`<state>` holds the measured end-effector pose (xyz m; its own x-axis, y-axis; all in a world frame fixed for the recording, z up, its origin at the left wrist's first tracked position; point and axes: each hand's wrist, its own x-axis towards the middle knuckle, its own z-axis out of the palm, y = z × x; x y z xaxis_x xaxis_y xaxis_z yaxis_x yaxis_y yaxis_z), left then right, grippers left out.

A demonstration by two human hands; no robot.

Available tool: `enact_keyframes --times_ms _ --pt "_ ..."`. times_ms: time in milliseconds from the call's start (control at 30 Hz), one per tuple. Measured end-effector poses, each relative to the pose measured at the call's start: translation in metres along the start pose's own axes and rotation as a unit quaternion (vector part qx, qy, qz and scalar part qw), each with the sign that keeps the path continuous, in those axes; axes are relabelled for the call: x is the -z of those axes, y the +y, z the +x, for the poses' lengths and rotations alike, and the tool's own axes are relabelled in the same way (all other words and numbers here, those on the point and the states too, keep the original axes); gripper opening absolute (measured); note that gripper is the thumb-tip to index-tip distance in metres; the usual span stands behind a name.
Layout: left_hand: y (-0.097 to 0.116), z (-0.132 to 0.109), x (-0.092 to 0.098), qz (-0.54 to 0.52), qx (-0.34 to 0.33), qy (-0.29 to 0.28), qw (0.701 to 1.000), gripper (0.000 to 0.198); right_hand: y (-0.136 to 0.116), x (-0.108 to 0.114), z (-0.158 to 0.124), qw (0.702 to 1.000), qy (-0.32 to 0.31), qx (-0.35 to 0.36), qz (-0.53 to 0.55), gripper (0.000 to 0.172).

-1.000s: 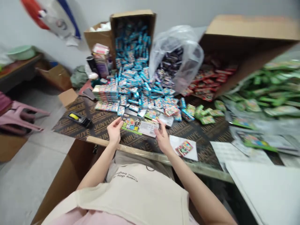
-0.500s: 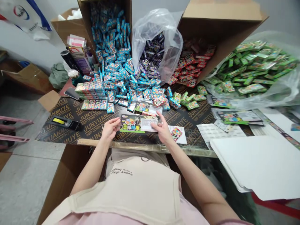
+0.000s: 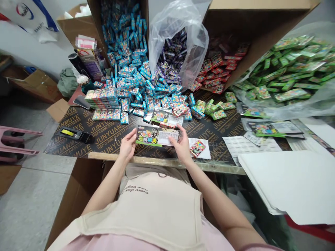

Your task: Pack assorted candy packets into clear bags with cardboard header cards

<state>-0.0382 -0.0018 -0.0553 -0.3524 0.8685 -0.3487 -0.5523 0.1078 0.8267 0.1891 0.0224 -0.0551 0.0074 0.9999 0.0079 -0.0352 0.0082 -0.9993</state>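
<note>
Both hands hold a printed candy blister card (image 3: 157, 136) by its short ends, just above the black plywood table (image 3: 110, 143). My left hand (image 3: 127, 145) grips the card's left end, and my right hand (image 3: 182, 146) pinches its right end, with the thumb on the clear front. Right behind it, a similar card (image 3: 167, 118) lies on the loose packets. Near my right hand, a small colourful packet (image 3: 197, 149) rests on a white paper sheet (image 3: 204, 148). The card's underside is hidden.
Blue candy packets (image 3: 131, 73) spill from a tipped carton, with stacked packets (image 3: 101, 97) at their left. Purple packets fill a plastic bag (image 3: 178, 45). Red packets (image 3: 214, 69) and a bag of green packets (image 3: 288, 69) lie right. A tape dispenser (image 3: 73, 135) sits left; a white board (image 3: 288, 184) overhangs the right.
The view has levelled out from its earlier tilt and turned slightly. Both hands keep hold of the same card, which has shifted very little.
</note>
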Motion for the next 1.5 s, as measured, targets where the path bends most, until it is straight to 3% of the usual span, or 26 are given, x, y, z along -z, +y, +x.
enact_keyframes --times_ms 133,300,467,633,800,1133,1233,1333,1433,1500 --pt "0.008 0.002 0.007 0.012 0.034 -0.030 0.999 0.042 0.005 0.007 0.004 0.997 -0.015 -0.050 0.054 0.077" --pt "-0.005 -0.005 0.007 0.083 -0.037 0.003 0.996 0.045 0.015 0.011 0.004 0.996 -0.023 -0.059 0.065 0.079" --pt "-0.019 -0.015 0.001 0.095 -0.077 -0.015 0.992 0.044 0.027 0.012 0.001 0.998 0.012 -0.042 0.034 0.072" --pt "-0.011 -0.010 -0.002 0.054 -0.021 0.031 0.998 0.038 0.027 0.012 -0.002 0.999 0.002 -0.039 0.021 0.068" --pt "-0.002 -0.004 -0.002 0.011 0.027 0.013 0.999 0.030 0.027 0.014 -0.001 0.996 -0.022 -0.070 0.053 0.077" --pt "-0.023 -0.013 -0.002 0.103 -0.086 0.066 0.989 0.033 0.020 0.008 -0.009 1.000 0.009 -0.010 -0.024 0.066" --pt "-0.017 -0.011 0.000 0.109 -0.068 0.059 0.990 0.034 0.017 0.006 -0.009 0.999 0.012 0.015 -0.035 0.064" --pt "-0.003 -0.004 0.005 0.104 -0.020 0.042 0.993 0.035 0.020 0.007 -0.007 1.000 -0.019 0.014 -0.020 0.078" --pt "0.008 0.004 0.010 0.121 -0.009 0.032 0.992 0.039 0.025 0.007 -0.006 0.993 -0.018 0.037 -0.109 0.098" --pt "0.010 0.009 0.014 0.149 -0.015 0.027 0.988 0.041 0.027 0.005 -0.004 0.964 -0.015 0.086 -0.251 0.098"
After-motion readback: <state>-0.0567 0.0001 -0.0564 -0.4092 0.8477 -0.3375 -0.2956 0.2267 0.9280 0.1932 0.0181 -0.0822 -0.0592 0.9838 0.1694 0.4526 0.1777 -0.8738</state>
